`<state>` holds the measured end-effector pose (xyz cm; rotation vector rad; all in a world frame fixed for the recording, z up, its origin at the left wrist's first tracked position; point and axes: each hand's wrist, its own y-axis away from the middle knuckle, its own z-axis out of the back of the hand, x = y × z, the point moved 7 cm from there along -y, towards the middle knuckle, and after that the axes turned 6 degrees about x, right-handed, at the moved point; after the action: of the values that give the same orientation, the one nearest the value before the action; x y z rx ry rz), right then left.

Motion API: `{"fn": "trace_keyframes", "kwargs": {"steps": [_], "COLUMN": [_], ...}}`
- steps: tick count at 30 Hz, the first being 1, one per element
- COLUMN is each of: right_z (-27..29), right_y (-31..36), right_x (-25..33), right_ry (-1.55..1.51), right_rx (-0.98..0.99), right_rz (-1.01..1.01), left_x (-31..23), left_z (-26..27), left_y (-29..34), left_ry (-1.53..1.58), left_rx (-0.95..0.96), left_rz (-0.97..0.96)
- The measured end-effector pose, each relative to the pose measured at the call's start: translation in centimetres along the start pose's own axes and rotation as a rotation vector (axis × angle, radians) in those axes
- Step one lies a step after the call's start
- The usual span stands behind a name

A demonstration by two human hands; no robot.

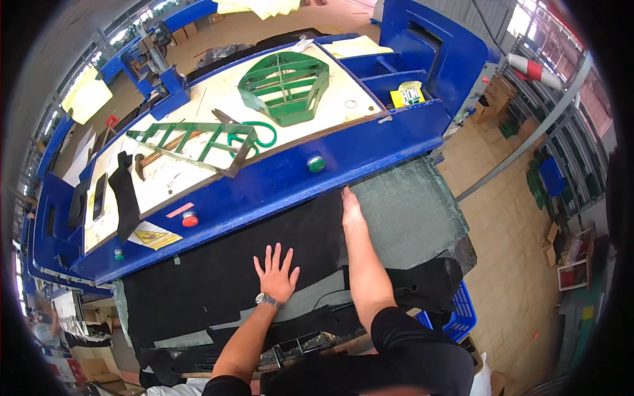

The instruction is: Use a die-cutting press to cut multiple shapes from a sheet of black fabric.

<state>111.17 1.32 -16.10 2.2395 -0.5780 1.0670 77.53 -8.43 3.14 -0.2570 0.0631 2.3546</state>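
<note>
A black sheet (231,244), fabric or leather, lies over a grey-green board (409,204) in front of a blue machine. My left hand (276,280) rests flat on it with fingers spread; a watch (267,300) is on that wrist. At the sheet's right edge, close to the machine, my right hand (351,208) stands on its side, fingers stretched out and seen edge-on. Neither hand grasps anything that I can see. Nearer to me, cut black pieces (422,284) with holes and ragged edges lie along the board's front.
The blue machine beam (264,191) carries a green button (317,164) and a red button (190,219). On its pale top are green metal cutting dies (284,86), green-handled scissors (261,135), a hammer (140,166) and a black strip (124,191). A blue crate (461,313) stands at right.
</note>
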Motion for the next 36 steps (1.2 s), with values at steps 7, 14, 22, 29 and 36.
{"fn": "trace_keyframes", "kwargs": {"steps": [7,14,22,29,36], "right_z": [-5.9,-3.4,-0.8,1.1,2.3], "right_y": [8.1,9.5,6.0,6.4,12.5], "right_x": [10.1,14.0,7.7,7.3,25.1], "right_ry": [-0.412,-0.019,-0.295,-0.351,0.002], "right_rx": [-0.041,-0.073,0.13,-0.083,-0.543], "right_rz": [0.232,0.43,-0.303,-0.087,0.767], "left_x": [1.5,1.0,1.3,0.3,1.7], "left_z": [-0.3,0.7,-0.4,0.0,0.0], "left_y": [0.8,-0.4,-0.7,-0.2,1.0], "left_ry": [-0.057,-0.039,-0.035,-0.02,-0.052], "left_rx": [0.054,-0.002,0.031,0.006,0.062], "left_rz": [0.081,0.044,0.061,0.031,0.099]}}
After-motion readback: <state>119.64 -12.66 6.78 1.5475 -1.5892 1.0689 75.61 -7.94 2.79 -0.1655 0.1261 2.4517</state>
